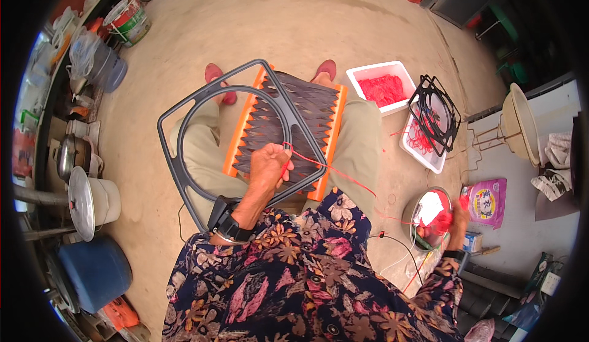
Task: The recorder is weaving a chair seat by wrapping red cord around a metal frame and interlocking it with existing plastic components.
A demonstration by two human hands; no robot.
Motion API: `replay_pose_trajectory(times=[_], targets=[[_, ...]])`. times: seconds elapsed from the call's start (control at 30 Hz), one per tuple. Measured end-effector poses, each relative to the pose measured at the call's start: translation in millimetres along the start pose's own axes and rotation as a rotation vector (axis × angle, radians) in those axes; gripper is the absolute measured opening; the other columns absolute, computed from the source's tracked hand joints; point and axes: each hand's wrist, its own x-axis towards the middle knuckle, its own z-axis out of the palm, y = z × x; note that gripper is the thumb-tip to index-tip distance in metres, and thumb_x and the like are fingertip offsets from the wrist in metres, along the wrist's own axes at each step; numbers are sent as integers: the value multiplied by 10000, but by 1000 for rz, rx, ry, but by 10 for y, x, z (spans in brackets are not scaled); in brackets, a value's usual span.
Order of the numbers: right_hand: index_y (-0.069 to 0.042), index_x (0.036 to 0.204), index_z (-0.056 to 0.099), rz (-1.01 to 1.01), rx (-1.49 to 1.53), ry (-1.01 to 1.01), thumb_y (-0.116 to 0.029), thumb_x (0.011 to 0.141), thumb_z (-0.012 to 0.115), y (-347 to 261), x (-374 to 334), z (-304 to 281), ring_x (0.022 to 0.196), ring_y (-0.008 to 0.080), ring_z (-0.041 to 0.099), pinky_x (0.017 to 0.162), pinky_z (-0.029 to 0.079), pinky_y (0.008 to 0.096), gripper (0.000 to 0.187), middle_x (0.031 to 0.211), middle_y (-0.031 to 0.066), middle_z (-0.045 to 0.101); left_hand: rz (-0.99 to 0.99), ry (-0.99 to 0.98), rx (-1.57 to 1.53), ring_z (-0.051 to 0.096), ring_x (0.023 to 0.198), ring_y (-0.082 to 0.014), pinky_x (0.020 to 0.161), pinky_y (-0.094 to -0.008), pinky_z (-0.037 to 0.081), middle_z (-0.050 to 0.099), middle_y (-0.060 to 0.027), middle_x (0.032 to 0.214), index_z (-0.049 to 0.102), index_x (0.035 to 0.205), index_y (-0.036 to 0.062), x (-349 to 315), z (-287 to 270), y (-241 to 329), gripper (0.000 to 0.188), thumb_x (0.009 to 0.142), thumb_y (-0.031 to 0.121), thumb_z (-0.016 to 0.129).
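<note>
A dark grey plastic frame (pixel 178 165), square outside with a round ring inside, lies tilted across my lap. My left hand (pixel 265 169) is closed on the ring's right side, with a red cord (pixel 343 175) at its fingertips. A narrow red piece shows along those fingers; its kind is unclear. From there the cord trails right. My right hand (pixel 457 224) is out at the far right, beside a round metal basin (pixel 409 212) containing red material and something white. Its fingers are smeared and partly hidden. Under the frame sits a stool-like piece with orange sides (pixel 334 142) and dark woven strips (pixel 300 106).
A white bin (pixel 354 74) of red strands stands ahead right, near another white bin (pixel 423 159) with black frames (pixel 443 118) on it. A purple bag (pixel 489 202) lies beside the basin. Leftward are a lidded pot (pixel 105 201), a blue container (pixel 98 273) and crowded shelves.
</note>
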Motion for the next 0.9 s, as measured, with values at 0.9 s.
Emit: replay_pose_trajectory(times=[0.9], targets=[[-40,966,556,-4,257,-887,-77,849,586,-1492,-1952,1571,435,136,488,418,397,277,126,614,44,540,-67,34,-165,483,369,-94,283,-224,276,616,-83,608,594,856,2,-184,95,-5,105,840,94,644]])
